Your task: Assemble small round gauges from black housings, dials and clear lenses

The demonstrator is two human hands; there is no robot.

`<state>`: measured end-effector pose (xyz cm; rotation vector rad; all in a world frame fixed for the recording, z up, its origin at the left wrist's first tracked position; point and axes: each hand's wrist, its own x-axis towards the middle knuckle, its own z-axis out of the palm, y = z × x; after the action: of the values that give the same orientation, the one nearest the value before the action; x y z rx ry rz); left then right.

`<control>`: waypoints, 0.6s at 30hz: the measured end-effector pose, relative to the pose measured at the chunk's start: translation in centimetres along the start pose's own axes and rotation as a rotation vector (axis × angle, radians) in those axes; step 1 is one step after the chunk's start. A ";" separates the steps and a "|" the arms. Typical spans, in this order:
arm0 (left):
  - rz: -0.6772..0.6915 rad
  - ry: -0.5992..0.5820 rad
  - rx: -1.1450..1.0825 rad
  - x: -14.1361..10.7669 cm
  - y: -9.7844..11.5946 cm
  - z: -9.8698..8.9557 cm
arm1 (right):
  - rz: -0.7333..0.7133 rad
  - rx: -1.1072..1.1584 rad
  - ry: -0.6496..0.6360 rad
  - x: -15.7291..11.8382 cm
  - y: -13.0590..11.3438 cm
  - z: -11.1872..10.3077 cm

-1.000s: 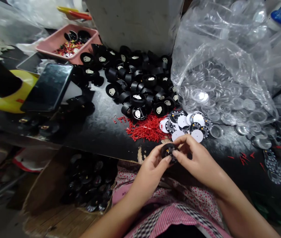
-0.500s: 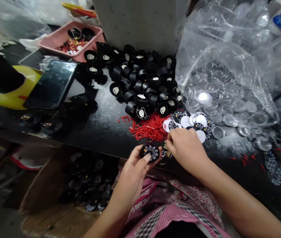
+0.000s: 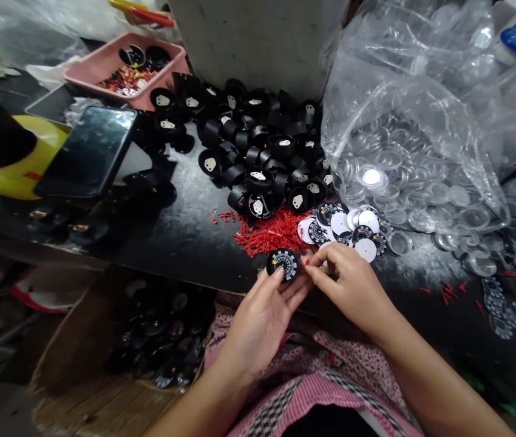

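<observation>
A round black gauge (image 3: pixel 284 264) with a white-marked dial faces up in my left hand (image 3: pixel 264 309), thumb on its lower edge. Right beside it, my right hand (image 3: pixel 346 282) pinches a small red pointer (image 3: pixel 307 262) between thumb and fingertip. Just beyond the gauge lies a heap of red pointers (image 3: pixel 264 235). Black and white dial discs (image 3: pixel 365 249) are spread to the right of that heap. Black round housings (image 3: pixel 258 176) with pale plates inside are piled behind.
A clear plastic bag (image 3: pixel 403 164) of transparent covers lies at the right. At the left are a phone (image 3: pixel 87 152), a yellow object (image 3: pixel 42 158) and a pink basket (image 3: pixel 171 64). A box (image 3: pixel 57 364) of black gauges stands below the table's front edge.
My left hand has moved forward and slightly right with the gauge, its fingers spread further beneath. My right hand has shifted slightly, and a red pointer now shows at its fingertips.
</observation>
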<state>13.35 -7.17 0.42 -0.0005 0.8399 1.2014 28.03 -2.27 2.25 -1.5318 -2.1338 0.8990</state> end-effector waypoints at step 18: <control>0.270 0.026 0.445 0.4 -0.7 -0.4 | -0.095 0.191 0.011 -1.3 -1.1 -1.4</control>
<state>13.73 -7.32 -0.41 0.4726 1.1413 1.2424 28.59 -3.36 4.05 -1.3283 -2.0290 1.0255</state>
